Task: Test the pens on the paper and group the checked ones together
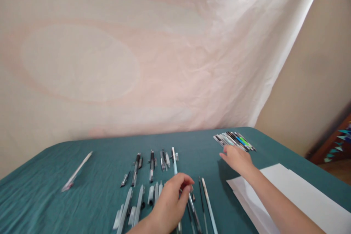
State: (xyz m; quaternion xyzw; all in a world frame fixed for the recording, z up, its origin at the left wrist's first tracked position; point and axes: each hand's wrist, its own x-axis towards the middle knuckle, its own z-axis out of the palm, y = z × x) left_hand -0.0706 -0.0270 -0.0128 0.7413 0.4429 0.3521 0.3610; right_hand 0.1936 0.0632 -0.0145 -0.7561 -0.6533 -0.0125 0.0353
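My left hand (pixel 173 202) is over the near middle of the table, its fingers curled and the thumb close to the fingertips. Whatever it may hold is too small or hidden to make out. Below and beside it lie a dark clear pen (pixel 194 210), a thin refill (pixel 203 201) and a pale blue pen barrel (pixel 209 204). My right hand (pixel 238 159) stretches to the back right, thumb apart from the fingers, just in front of a row of pens (pixel 233 139). Nothing shows in it.
Disassembled pens with caps lie in groups, including a black pen (pixel 151 166) and a clear barrel (pixel 138 204). A white pen (pixel 78 172) lies alone at left. White paper sheets (pixel 290 193) rest under my right forearm on the green cloth (pixel 104 197). A pale curtain (pixel 164 62) hangs behind.
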